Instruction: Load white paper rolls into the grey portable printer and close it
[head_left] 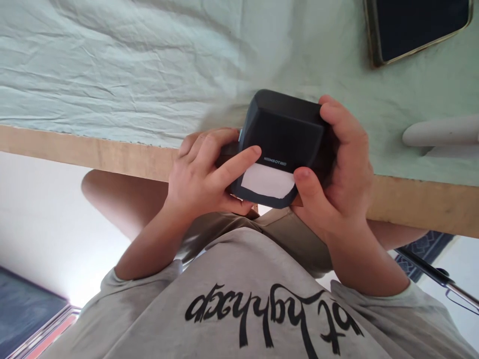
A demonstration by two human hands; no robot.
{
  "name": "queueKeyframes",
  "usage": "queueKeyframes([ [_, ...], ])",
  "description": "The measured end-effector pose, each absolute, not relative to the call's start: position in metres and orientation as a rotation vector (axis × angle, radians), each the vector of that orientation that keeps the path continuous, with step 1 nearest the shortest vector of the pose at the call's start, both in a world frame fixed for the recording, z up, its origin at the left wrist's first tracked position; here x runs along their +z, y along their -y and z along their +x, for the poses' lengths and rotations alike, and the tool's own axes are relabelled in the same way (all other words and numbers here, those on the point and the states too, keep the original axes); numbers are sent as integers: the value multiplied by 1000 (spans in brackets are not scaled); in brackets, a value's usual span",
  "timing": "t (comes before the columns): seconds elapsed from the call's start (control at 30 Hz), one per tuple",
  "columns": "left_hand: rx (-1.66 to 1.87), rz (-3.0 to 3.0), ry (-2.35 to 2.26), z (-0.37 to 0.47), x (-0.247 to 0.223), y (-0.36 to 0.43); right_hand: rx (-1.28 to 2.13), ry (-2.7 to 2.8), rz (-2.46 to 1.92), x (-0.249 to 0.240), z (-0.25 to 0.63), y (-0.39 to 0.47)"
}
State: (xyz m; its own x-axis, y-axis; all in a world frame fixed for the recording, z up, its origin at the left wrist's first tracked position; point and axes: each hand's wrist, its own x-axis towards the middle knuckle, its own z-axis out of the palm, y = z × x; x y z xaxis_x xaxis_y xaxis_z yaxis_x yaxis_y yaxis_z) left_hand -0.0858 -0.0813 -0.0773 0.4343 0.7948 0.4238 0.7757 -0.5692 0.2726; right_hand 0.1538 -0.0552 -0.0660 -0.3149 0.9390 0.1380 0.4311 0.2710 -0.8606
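A small dark label printer (284,132) marked NIIMBOT is held between both hands over the near edge of the table. White label paper (268,181) shows at its end nearest my body. My left hand (211,172) grips the printer's left side, one finger lying on its top face near the lettering and other fingers around the side. On the opposite side, my right hand (344,169) wraps round the body, its thumb beside the paper and its fingertips at the far right corner. The printer's underside is hidden.
A wrinkled pale green cloth (130,70) covers the table, which has a wooden front edge (86,152). At the upper right lies a dark-screened phone (419,25). A white rounded object (445,133) lies at the right. Below the table at right is a black and silver pole (430,271).
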Motion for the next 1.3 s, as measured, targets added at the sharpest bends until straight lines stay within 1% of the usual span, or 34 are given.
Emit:
queueKeyframes([
  [0.13, 696, 2599, -1487, -86, -74, 84, 819, 1929, -1267, -55, 150, 56],
  [0.37, 530, 2523, -1440, -91, -71, 86, 727, 1870, -1350, -51, 141, 59],
  [0.57, 647, 2563, -1350, -92, -66, 84, 566, 1887, -1444, -56, 134, 62],
  [0.67, 622, 2496, -1350, -91, -66, 85, 486, 1893, -1397, -63, 136, 60],
  [0.87, 572, 2313, -1374, -90, -64, 85, 456, 1883, -1385, -72, 139, 56],
  [1.0, 546, 2362, -1340, -91, -61, 84, 419, 1869, -1376, -72, 138, 57],
  [1.3, 520, 2401, -1407, -88, -60, 85, 460, 1855, -1450, -70, 137, 60],
])
